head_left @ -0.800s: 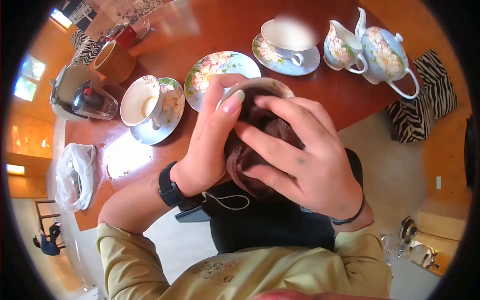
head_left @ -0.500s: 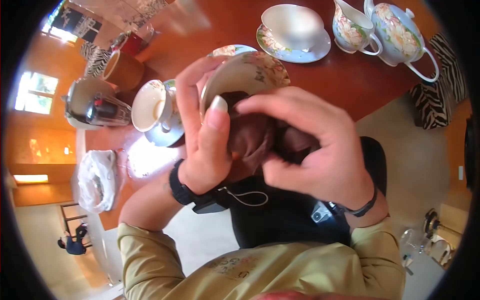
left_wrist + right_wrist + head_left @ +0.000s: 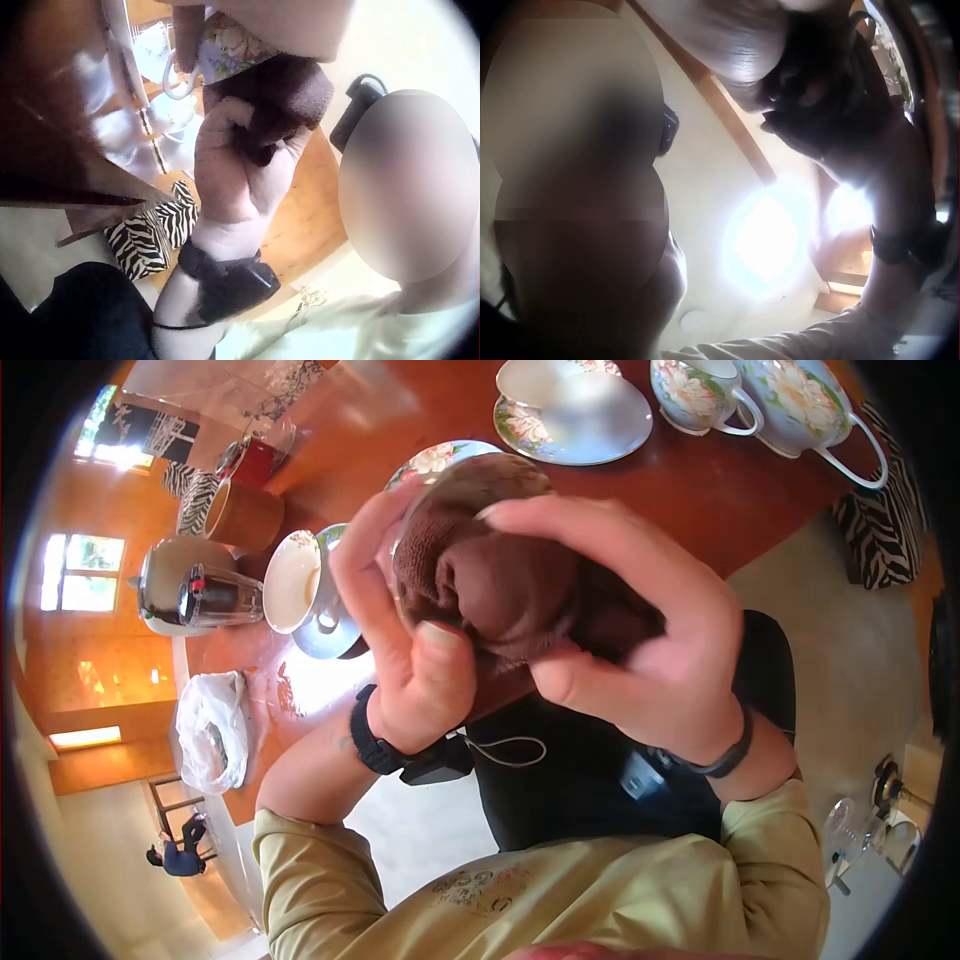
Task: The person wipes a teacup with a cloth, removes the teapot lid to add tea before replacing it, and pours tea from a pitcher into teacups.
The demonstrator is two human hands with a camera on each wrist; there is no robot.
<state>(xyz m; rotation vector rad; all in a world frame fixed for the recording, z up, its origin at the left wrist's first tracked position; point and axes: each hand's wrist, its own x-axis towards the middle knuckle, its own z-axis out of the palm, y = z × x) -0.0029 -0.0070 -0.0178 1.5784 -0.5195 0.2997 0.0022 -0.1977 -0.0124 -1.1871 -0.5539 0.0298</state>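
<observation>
In the head view my left hand (image 3: pixel 425 675) holds a floral teacup (image 3: pixel 505 472) from its left side, thumb toward me. A brown cloth (image 3: pixel 510 585) is bunched in the cup's mouth and covers most of its inside. My right hand (image 3: pixel 680 640) grips the cloth, its forefinger over the far side and its thumb on the near side. The left wrist view shows the cup's flowered outside (image 3: pixel 236 49) with the cloth (image 3: pixel 300 86) bulging below it. Most of the cup's body is hidden by the cloth and the hands.
On the table (image 3: pixel 640 525), a cup (image 3: pixel 300 580) on a saucer stands at left, near a glass jar (image 3: pixel 215 598) and a white plastic bag (image 3: pixel 212 730). Farther off are a second cup (image 3: pixel 520 382) with saucer (image 3: pixel 570 445), a creamer (image 3: pixel 690 400) and a teapot (image 3: pixel 800 405).
The right hand's spread fingers have drawn together around the cloth. The cup has tipped and turned in the hands, and more cloth now bulges from its mouth.
</observation>
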